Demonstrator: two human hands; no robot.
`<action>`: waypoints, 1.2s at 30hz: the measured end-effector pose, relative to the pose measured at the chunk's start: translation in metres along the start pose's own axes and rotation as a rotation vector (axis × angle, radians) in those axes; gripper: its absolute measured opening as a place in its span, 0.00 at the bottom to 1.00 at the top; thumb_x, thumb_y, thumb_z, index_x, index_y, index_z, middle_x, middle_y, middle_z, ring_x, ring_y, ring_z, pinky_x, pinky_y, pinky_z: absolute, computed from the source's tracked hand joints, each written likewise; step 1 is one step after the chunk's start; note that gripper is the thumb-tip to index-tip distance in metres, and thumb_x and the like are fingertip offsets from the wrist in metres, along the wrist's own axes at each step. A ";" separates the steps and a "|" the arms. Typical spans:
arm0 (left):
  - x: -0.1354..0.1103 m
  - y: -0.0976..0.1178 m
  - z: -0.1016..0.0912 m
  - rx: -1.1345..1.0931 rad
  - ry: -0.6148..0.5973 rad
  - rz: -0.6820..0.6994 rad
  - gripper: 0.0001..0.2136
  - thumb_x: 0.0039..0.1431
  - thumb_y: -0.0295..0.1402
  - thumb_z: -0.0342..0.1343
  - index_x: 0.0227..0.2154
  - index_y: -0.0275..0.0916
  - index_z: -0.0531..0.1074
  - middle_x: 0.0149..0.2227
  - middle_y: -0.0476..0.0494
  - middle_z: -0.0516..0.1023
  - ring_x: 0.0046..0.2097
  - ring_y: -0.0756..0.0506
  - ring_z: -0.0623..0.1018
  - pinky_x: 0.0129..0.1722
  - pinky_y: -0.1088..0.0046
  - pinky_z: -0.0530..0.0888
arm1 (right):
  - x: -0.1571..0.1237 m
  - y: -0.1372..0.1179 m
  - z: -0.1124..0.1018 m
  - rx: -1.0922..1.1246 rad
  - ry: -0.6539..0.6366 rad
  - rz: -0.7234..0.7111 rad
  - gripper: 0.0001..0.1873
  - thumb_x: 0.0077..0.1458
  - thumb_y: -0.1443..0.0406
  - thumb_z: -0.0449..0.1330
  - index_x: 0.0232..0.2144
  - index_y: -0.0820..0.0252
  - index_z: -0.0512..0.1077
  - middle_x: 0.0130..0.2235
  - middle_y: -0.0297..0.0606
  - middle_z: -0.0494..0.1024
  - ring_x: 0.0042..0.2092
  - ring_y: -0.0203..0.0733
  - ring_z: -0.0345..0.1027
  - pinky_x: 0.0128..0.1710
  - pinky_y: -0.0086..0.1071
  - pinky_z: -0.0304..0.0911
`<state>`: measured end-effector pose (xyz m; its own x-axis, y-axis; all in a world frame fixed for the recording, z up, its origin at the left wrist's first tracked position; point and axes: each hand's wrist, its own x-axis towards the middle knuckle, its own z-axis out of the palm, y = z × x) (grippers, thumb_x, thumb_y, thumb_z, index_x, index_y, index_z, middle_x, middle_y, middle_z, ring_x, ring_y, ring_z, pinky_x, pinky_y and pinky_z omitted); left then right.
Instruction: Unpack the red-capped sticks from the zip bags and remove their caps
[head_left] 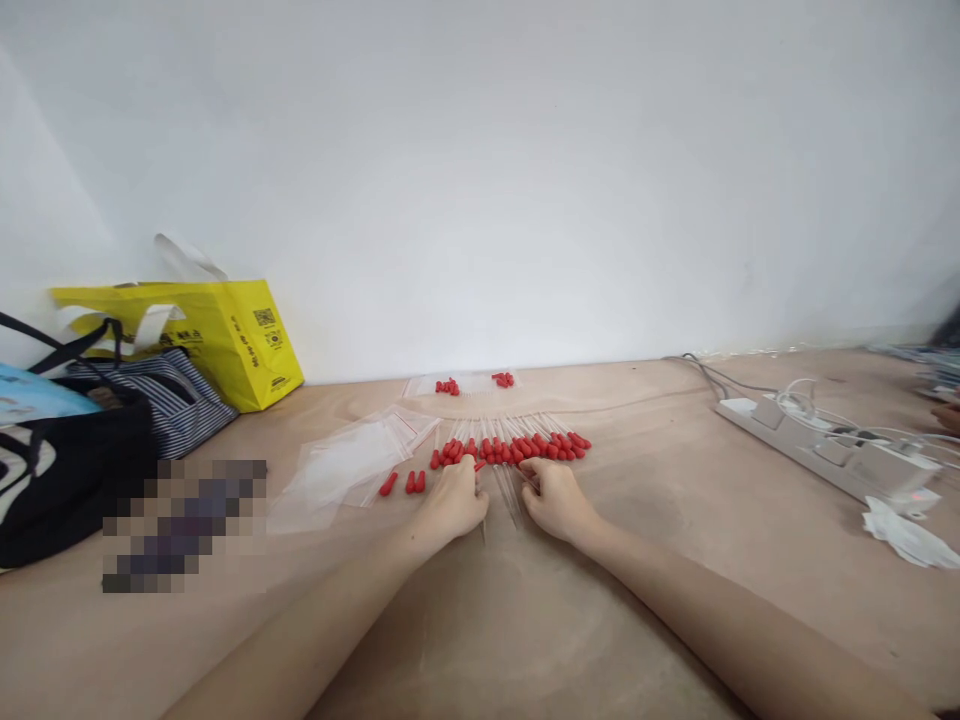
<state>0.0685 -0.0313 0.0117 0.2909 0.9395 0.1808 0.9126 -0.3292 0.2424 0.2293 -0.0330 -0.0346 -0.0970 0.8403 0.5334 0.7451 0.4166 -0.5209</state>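
Note:
A row of glass droppers with red rubber bulbs [536,446] lies across the table, their clear tubes fanned toward the wall. My left hand [452,498] is closed at the near side of the row. A red bulb end shows at its fingertips and a thin tube below them, so it grips a dropper. Close by on the right, my right hand [556,498] has its fingers curled together beside the row; what they pinch is hidden. Between both hands, a few glass tubes [508,495] point toward me. Three loose red bulbs [411,482] lie left of my left hand.
Clear zip bags [330,470] are piled at the left. More red-bulbed droppers lie on a bag [469,383] by the wall. A yellow bag [255,345], striped pouch [176,390] and black bag [90,470] stand far left. Right are a power strip [795,445] and crumpled tissue [911,535].

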 end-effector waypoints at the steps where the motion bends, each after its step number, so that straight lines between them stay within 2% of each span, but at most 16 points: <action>1: 0.003 0.002 0.001 -0.018 0.004 -0.003 0.09 0.43 0.23 0.49 0.19 0.41 0.54 0.23 0.46 0.70 0.29 0.44 0.73 0.22 0.74 0.62 | -0.001 -0.001 0.000 0.025 0.002 0.016 0.11 0.39 0.76 0.50 0.26 0.62 0.69 0.26 0.38 0.74 0.26 0.37 0.67 0.26 0.26 0.59; 7: 0.008 0.006 0.004 -0.141 0.023 -0.002 0.10 0.45 0.22 0.49 0.20 0.41 0.53 0.24 0.49 0.70 0.29 0.47 0.72 0.24 0.75 0.62 | -0.004 -0.010 -0.003 0.098 -0.049 0.061 0.08 0.43 0.73 0.52 0.27 0.62 0.70 0.26 0.37 0.75 0.26 0.36 0.66 0.26 0.26 0.59; 11: 0.010 0.006 0.010 -0.211 0.029 -0.021 0.11 0.45 0.22 0.50 0.20 0.40 0.52 0.25 0.50 0.70 0.26 0.50 0.72 0.24 0.76 0.62 | -0.004 -0.018 -0.007 0.065 -0.110 0.041 0.06 0.45 0.72 0.52 0.23 0.61 0.69 0.25 0.37 0.72 0.27 0.37 0.65 0.27 0.27 0.59; 15: 0.014 0.005 0.017 -0.251 0.050 -0.028 0.12 0.46 0.22 0.51 0.20 0.40 0.53 0.26 0.51 0.70 0.26 0.51 0.71 0.26 0.77 0.63 | -0.004 -0.021 -0.009 0.096 -0.142 0.045 0.06 0.46 0.72 0.52 0.24 0.62 0.69 0.30 0.40 0.72 0.31 0.38 0.65 0.31 0.29 0.61; 20: 0.015 0.004 0.020 -0.249 0.087 -0.030 0.09 0.49 0.25 0.50 0.20 0.40 0.54 0.24 0.51 0.68 0.28 0.50 0.70 0.27 0.76 0.62 | -0.006 -0.018 -0.006 0.172 -0.149 0.069 0.07 0.46 0.72 0.53 0.26 0.62 0.70 0.31 0.41 0.71 0.32 0.39 0.65 0.32 0.31 0.62; 23: 0.011 -0.001 0.012 -0.237 0.101 -0.022 0.09 0.52 0.30 0.48 0.21 0.40 0.55 0.24 0.51 0.67 0.28 0.49 0.70 0.27 0.75 0.62 | -0.008 -0.014 -0.004 0.237 -0.139 0.069 0.06 0.45 0.72 0.54 0.28 0.62 0.70 0.32 0.41 0.71 0.32 0.39 0.66 0.32 0.32 0.64; 26: 0.006 -0.018 -0.006 -0.186 0.111 0.000 0.11 0.58 0.35 0.40 0.22 0.40 0.57 0.24 0.50 0.67 0.29 0.47 0.69 0.27 0.74 0.62 | -0.009 -0.007 -0.004 0.302 -0.134 0.062 0.08 0.45 0.72 0.53 0.29 0.62 0.70 0.34 0.42 0.71 0.34 0.39 0.67 0.34 0.32 0.65; 28: 0.003 -0.038 -0.019 -0.115 0.132 0.038 0.12 0.59 0.33 0.36 0.23 0.40 0.60 0.26 0.49 0.67 0.30 0.47 0.70 0.29 0.73 0.63 | -0.009 -0.004 -0.003 0.328 -0.131 0.070 0.08 0.44 0.72 0.53 0.30 0.62 0.70 0.35 0.42 0.70 0.34 0.38 0.67 0.34 0.32 0.66; 31: 0.001 -0.075 -0.032 0.053 0.145 0.026 0.13 0.58 0.32 0.37 0.26 0.37 0.65 0.29 0.44 0.69 0.34 0.45 0.70 0.33 0.70 0.64 | -0.010 -0.001 -0.002 0.357 -0.120 0.089 0.09 0.44 0.73 0.53 0.30 0.62 0.70 0.35 0.42 0.69 0.33 0.37 0.67 0.34 0.32 0.67; 33: 0.000 -0.096 -0.035 0.132 0.147 0.006 0.14 0.57 0.34 0.39 0.31 0.37 0.70 0.31 0.42 0.70 0.37 0.43 0.70 0.36 0.69 0.65 | -0.010 -0.002 -0.001 0.366 -0.117 0.092 0.10 0.44 0.73 0.53 0.30 0.62 0.70 0.36 0.42 0.68 0.33 0.37 0.67 0.34 0.32 0.67; 36: -0.002 -0.116 -0.032 0.161 0.119 -0.011 0.15 0.55 0.37 0.42 0.35 0.38 0.72 0.32 0.42 0.71 0.37 0.43 0.71 0.36 0.69 0.66 | -0.011 -0.005 -0.002 0.365 -0.117 0.098 0.10 0.44 0.73 0.53 0.31 0.62 0.70 0.37 0.42 0.68 0.33 0.36 0.67 0.36 0.32 0.67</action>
<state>-0.0468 0.0018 0.0135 0.2529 0.9220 0.2931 0.9526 -0.2903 0.0912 0.2277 -0.0450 -0.0369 -0.1275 0.9072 0.4009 0.4725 0.4109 -0.7796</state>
